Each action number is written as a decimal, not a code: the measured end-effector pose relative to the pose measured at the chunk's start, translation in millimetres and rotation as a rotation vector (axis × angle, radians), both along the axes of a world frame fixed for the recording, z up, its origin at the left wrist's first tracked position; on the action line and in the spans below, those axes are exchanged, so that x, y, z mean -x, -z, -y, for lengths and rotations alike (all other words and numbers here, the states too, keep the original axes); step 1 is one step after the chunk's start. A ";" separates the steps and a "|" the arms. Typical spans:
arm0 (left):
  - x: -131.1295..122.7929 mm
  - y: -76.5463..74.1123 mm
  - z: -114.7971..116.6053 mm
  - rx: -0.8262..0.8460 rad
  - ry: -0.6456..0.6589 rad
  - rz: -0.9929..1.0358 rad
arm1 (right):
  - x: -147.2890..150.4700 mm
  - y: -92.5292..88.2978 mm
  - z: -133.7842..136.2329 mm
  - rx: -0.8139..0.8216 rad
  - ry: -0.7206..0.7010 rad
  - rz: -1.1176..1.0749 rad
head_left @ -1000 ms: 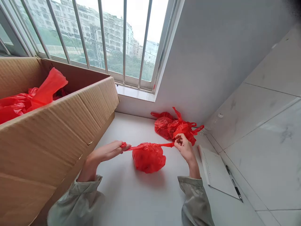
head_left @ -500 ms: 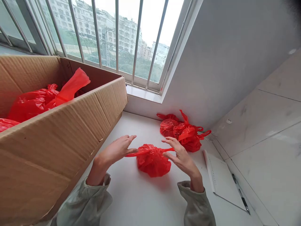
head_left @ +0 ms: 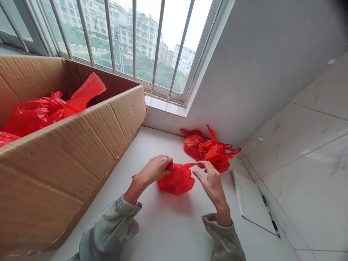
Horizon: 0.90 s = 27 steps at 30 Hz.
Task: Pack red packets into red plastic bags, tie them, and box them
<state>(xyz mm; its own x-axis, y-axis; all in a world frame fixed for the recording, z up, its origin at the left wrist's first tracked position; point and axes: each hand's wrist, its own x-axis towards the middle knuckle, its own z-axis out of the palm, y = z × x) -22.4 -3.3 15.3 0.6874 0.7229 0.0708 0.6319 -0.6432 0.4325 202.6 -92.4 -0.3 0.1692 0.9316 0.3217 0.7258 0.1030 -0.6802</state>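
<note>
A tied red plastic bag [head_left: 178, 183], rounded with something inside that I cannot make out, rests on the white tabletop in front of me. My left hand [head_left: 155, 169] grips its gathered top on the left side, fingers curled over and thumb underneath. One loose handle end pokes out to the left of that wrist. On the right, my right hand [head_left: 210, 179] has its thumb and fingers apart, its fingertips at the tip of the other handle, which stretches towards them. Several more tied red bags [head_left: 214, 150] lie together against the wall behind.
A large cardboard box [head_left: 89, 145] stands on the left, with red bags [head_left: 35, 114] inside. To the right lie a white spiral notepad [head_left: 254, 203] and a black pen [head_left: 271, 216] beside the tiled wall. A barred window [head_left: 133, 43] is at the back.
My left hand has moved right, from the left handle onto the bag's gathered top, and its fingers have closed. My right hand stays near the right handle.
</note>
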 end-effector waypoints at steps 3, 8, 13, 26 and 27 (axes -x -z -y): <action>5.8 -0.5 -4.8 0.032 -0.033 0.025 | -8.7 13.1 15.7 0.237 0.098 -0.035; 3.8 1.2 -4.4 0.047 -0.012 0.040 | 3.4 44.4 18.2 0.460 0.026 -0.215; 7.4 -0.3 -4.0 0.061 -0.024 0.042 | 1.0 46.1 13.9 0.413 0.048 -0.227; 10.9 -15.3 5.9 0.075 -0.019 0.108 | -38.6 50.1 28.6 0.451 -0.285 -0.703; 8.2 -14.3 7.2 0.072 -0.022 0.117 | -38.9 48.7 28.6 0.465 -0.304 -0.683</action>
<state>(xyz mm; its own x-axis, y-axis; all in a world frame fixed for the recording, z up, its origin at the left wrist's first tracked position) -30.6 -10.5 29.6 0.6611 0.7440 0.0970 0.5881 -0.5942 0.5487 241.5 -121.0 -49.0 -0.0906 0.9791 -0.1823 0.1314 -0.1697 -0.9767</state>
